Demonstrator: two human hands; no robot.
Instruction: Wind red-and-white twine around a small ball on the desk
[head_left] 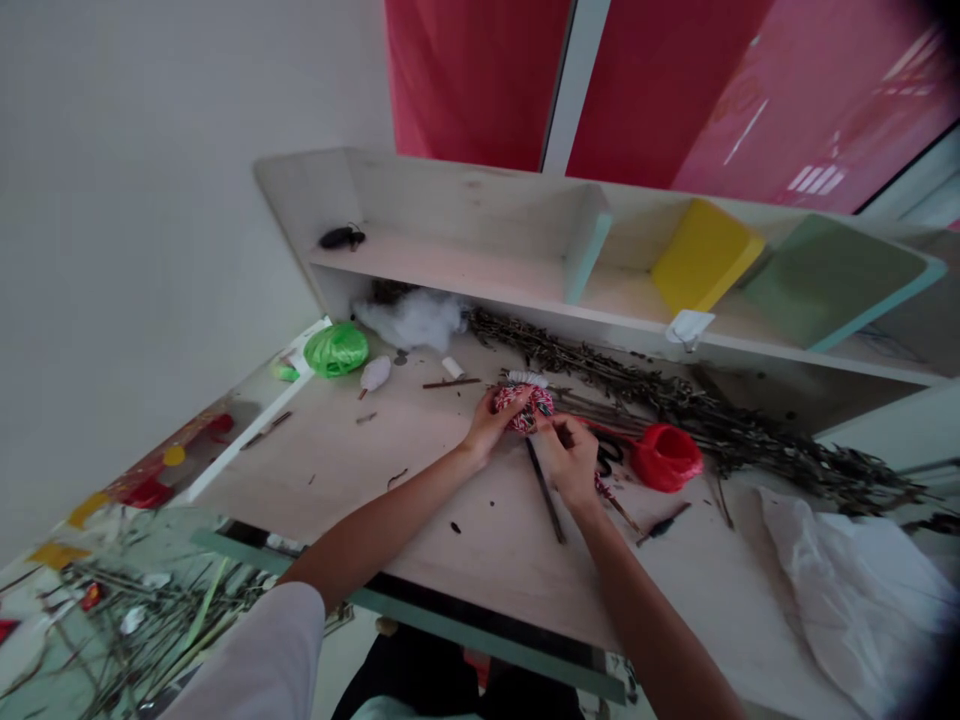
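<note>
Two hands at work, ours, both closed, meeting over the middle of the desk (375, 490).

1. Left hand (489, 425): curled round the left side of the red-and-white bundle (523, 404), gripping it.
2. Right hand (574, 462): fingers pinched shut at the bundle's lower right edge. We cannot tell whether they nip the bundle itself or a strand.
3. Red-and-white bundle: held just above the desk, between the two hands, at the head of a dark stick (547, 500) that slants back towards us.
4. Red spool (666, 457): just right of the right hand, with scissors (609, 455) between them.
5. Twigs (697, 410): a long heap along the back right.
6. White stuffing (416, 318) and a green roll (336, 349): back left, well apart from the hands.
7. White bag (847, 590): far right.

Handling note, as we judge it: the left hand should keep the bundle steady on the stick while the right works in small, tight pinches, and any strand from the spool is best kept taut and clear of the scissors.
</note>
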